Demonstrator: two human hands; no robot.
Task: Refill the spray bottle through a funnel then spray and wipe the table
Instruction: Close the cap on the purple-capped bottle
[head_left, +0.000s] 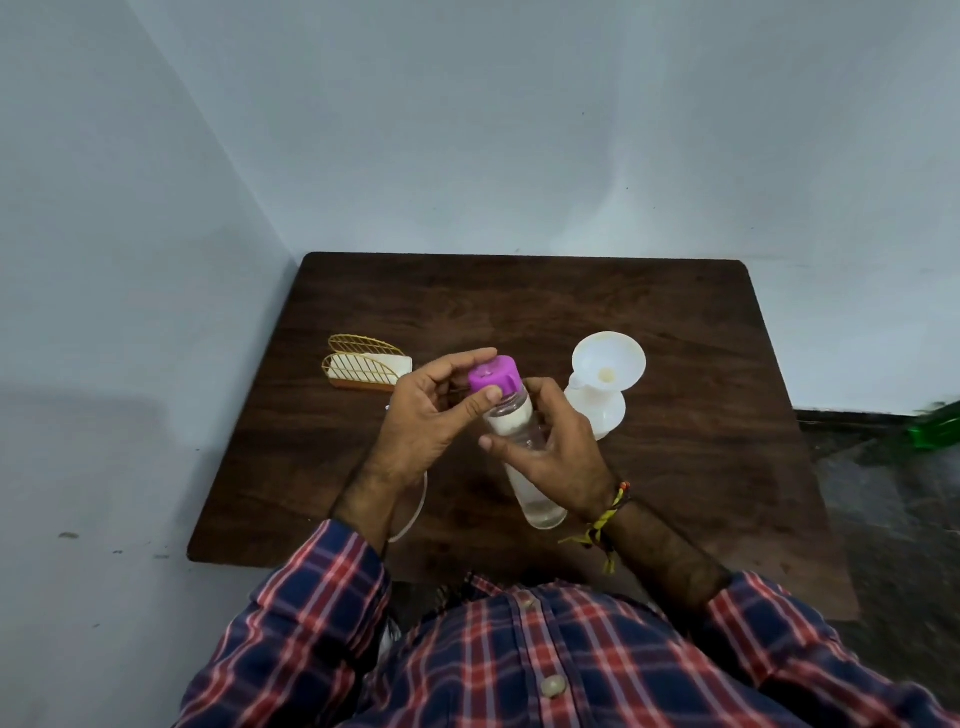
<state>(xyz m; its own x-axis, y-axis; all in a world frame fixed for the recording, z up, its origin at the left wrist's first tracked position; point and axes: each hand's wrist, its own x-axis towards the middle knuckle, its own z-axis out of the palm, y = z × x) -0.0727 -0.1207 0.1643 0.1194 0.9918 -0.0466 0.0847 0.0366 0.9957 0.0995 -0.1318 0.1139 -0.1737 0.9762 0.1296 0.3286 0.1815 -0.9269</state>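
Right now both of my hands are on 1 clear water bottle (524, 441), held above the dark wooden table (675, 467). My right hand (558, 454) is wrapped round the bottle's middle, fingers curled across the front of the barrel and thumb behind. My left hand (431, 410) is at the top: thumb and fingers pinch the purple cap (493, 375) from either side, the thumb on the near edge, the fingertips over the far rim.

What the next move turns on is the bottle's long axis. It runs from the base, low and toward my body, up and away to the cap, leaning a little to the left. So the cap lies straight between my left fingers, and I judge a twist about that tilted axis is what gets it off.

Just to the right of the cap, well within reach of the right hand, the white funnel (609, 366) sits in the mouth of the white spray bottle (597, 410), which stands upright on the table. From the cap's end to the funnel's bowl is a short swing rightward. I judge the pour has not begun, since the cap sits on the neck.

At far left a gold wire holder (363, 358) carries a white folded cloth (395, 364), probably for wiping.
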